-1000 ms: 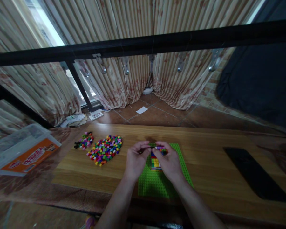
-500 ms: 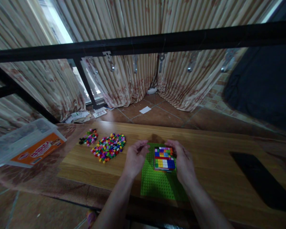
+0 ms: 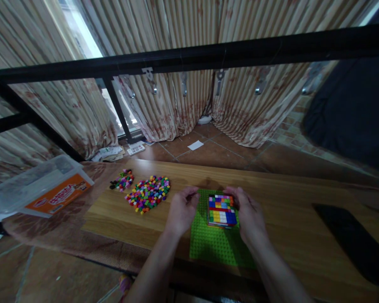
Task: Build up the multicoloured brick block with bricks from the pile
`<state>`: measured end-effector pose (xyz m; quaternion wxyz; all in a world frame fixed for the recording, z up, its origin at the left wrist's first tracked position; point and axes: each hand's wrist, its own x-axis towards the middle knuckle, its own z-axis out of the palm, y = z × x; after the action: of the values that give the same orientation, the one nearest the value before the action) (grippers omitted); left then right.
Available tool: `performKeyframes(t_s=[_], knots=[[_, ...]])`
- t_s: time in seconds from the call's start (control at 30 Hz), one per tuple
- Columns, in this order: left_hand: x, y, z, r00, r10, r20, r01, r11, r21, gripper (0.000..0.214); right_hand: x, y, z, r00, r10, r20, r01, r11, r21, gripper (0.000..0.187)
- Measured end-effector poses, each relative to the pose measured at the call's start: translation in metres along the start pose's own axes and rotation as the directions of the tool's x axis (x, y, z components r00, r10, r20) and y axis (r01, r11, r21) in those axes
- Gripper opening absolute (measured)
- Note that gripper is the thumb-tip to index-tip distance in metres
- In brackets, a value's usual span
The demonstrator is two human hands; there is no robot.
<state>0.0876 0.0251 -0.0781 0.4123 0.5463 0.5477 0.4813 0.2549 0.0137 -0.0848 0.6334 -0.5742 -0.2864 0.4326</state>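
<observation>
A squat block of multi-coloured bricks (image 3: 221, 210) stands on the far half of a green baseplate (image 3: 214, 246), which lies on the wooden board (image 3: 281, 210). My right hand (image 3: 249, 215) is against the block's right side, its fingers curled round the far right corner. My left hand (image 3: 183, 209) sits at the baseplate's left edge, a little apart from the block. Its fingers are bent inward with the thumb on top, and what they hold, if anything, is hidden.
A pile of loose coloured bricks (image 3: 148, 194) lies left of the baseplate, with a smaller pile (image 3: 123, 180) beyond it. A clear plastic box with an orange label (image 3: 44, 189) is at the far left. A flat black object (image 3: 353, 244) lies at the right. A black bar (image 3: 189, 59) crosses overhead.
Both hands were pressed together over the block a second ago. They have since drawn apart to its two sides and uncovered its top. The view has shifted slightly.
</observation>
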Motion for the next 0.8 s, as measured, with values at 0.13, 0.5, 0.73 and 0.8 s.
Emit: performKeyframes(t_s=[0.13, 0.5, 0.73, 0.8], knots=[[0.002, 0.003, -0.016, 0.999, 0.023, -0.036, -0.011, 0.956, 0.292, 0.023, 0.0, 0.0, -0.001, 1.0, 0.016, 0.005, -0.016, 1.0, -0.012, 0.038], [0.004, 0.009, -0.073, 0.964, -0.101, -0.248, 0.266, 0.451, 0.852, 0.014, -0.001, -0.003, 0.0, 0.999, 0.032, 0.017, -0.031, 0.997, -0.064, 0.036], [0.005, 0.004, -0.071, 0.966, -0.113, -0.233, 0.259, 0.395, 0.881, 0.017, 0.0, 0.001, -0.001, 0.999, 0.024, 0.022, -0.023, 0.998, -0.053, 0.037], [0.006, 0.005, -0.071, 0.964, -0.117, -0.24, 0.266, 0.374, 0.888, 0.016, 0.0, 0.001, -0.001, 0.999, 0.019, 0.026, -0.017, 0.998, -0.058, 0.038]])
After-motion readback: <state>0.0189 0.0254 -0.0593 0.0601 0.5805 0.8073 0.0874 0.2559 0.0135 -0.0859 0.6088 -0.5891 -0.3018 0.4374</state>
